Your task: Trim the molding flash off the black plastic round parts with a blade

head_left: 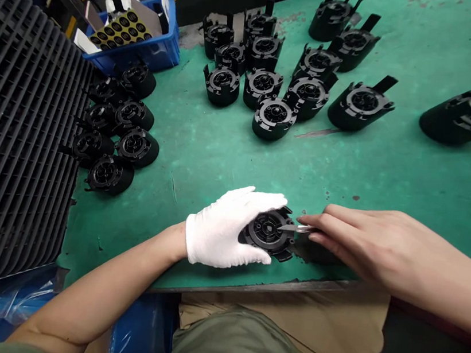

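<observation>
My left hand [229, 228], in a white glove, is wrapped round the side of a black round plastic housing [269, 230] near the table's front edge. The ringed, ribbed face of the housing points up toward me. My bare right hand [357, 239] comes in from the right with its fingers closed on a small craft knife [296, 228]. Its pointed metal blade lies over the middle of the housing's face; whether it touches the plastic I cannot tell. Most of the knife's handle is hidden inside my fingers.
More black housings [274, 118] stand grouped at the back of the green table [220, 157]; another group [135, 146] is at the left. A blue bin [147, 52] holds a sheet of round stickers [122, 30]. Stacked black grid trays [11, 129] border the left side.
</observation>
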A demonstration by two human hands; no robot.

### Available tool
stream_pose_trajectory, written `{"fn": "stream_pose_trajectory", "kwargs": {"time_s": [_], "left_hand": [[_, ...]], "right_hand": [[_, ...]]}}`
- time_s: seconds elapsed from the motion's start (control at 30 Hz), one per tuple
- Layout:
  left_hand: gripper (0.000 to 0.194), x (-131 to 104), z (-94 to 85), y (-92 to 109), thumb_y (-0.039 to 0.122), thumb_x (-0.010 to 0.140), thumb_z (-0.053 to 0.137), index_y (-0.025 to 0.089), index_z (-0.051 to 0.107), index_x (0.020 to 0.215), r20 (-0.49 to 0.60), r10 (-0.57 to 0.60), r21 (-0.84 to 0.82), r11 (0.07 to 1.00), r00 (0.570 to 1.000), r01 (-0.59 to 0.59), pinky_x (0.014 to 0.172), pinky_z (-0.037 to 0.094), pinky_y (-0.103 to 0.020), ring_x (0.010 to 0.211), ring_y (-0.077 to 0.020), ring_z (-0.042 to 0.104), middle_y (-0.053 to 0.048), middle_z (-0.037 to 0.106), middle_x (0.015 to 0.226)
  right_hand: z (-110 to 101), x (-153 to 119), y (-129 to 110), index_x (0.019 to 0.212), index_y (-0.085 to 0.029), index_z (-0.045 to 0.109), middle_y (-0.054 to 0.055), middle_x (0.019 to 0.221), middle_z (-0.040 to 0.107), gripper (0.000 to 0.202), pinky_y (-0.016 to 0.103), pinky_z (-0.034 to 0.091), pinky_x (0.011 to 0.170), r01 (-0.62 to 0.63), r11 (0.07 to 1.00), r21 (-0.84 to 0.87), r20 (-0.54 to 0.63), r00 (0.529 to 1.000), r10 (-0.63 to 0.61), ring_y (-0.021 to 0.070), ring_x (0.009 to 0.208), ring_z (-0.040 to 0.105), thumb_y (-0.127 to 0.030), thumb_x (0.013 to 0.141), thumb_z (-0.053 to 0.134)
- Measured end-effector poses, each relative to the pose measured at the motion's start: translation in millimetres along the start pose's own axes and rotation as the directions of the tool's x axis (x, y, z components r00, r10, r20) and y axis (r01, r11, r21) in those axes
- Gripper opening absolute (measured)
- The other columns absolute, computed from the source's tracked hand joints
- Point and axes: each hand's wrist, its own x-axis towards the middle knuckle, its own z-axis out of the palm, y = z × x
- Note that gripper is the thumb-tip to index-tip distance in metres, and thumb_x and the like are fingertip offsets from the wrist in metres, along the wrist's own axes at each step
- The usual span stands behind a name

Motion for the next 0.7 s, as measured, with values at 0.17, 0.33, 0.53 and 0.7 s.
{"fn": "stream_pose_trajectory", "kwargs": {"time_s": [0.17, 0.33, 0.53, 0.7], "left_hand": [[0.102, -1, 1.5, -2, 0.077, 0.112, 0.090, 0.025, 0.051, 0.191, -0.022, 0.050, 0.007, 0.999, 0.999, -0.050, 0.160, 0.039, -0.079, 0.183, -0.0485, 0.064, -0.025, 0.065, 0.194], [0.102, -1, 1.1, -2, 0.079, 0.113, 0.088, 0.024, 0.050, 0.191, -0.019, 0.051, 0.006, 0.999, 0.999, -0.051, 0.161, 0.037, -0.078, 0.182, -0.0482, 0.065, -0.025, 0.066, 0.194], [0.102, -1, 0.9, -1, 0.077, 0.112, 0.089, 0.026, 0.051, 0.192, -0.010, 0.031, 0.002, 1.000, 0.999, -0.031, 0.162, 0.037, -0.078, 0.182, -0.0484, 0.065, -0.023, 0.066, 0.194], [0.101, -1, 1.0, -1, 0.077, 0.111, 0.090, 0.026, 0.054, 0.190, -0.021, 0.029, -0.001, 1.000, 0.999, -0.029, 0.161, 0.039, -0.078, 0.180, -0.0487, 0.066, -0.023, 0.068, 0.192]], "right_hand": [[-6, 13, 15, 0.125, -0.028, 0.088, -0.001, 0.086, 0.069, 0.052, 0.039, 0.039, 0.066, 0.187, 0.981, -0.045, 0.110, 0.977, -0.181, 0.0186, 0.067, 0.058, -0.045, 0.138, 0.041], [-12, 20, 21, 0.126, -0.025, 0.084, 0.001, 0.089, 0.069, 0.049, 0.041, 0.040, 0.075, 0.287, 0.952, -0.108, 0.098, 0.956, -0.277, 0.0213, 0.074, 0.057, -0.034, 0.138, 0.037], [-11, 25, 19, 0.126, -0.023, 0.083, 0.001, 0.091, 0.070, 0.046, 0.044, 0.041, 0.081, 0.342, 0.919, -0.194, 0.074, 0.940, -0.334, 0.0228, 0.076, 0.055, -0.030, 0.138, 0.039], [-16, 29, 16, 0.122, -0.022, 0.083, 0.001, 0.089, 0.068, 0.046, 0.044, 0.042, 0.079, 0.365, 0.906, -0.213, 0.047, 0.930, -0.364, 0.0231, 0.074, 0.053, -0.027, 0.138, 0.039]]}}
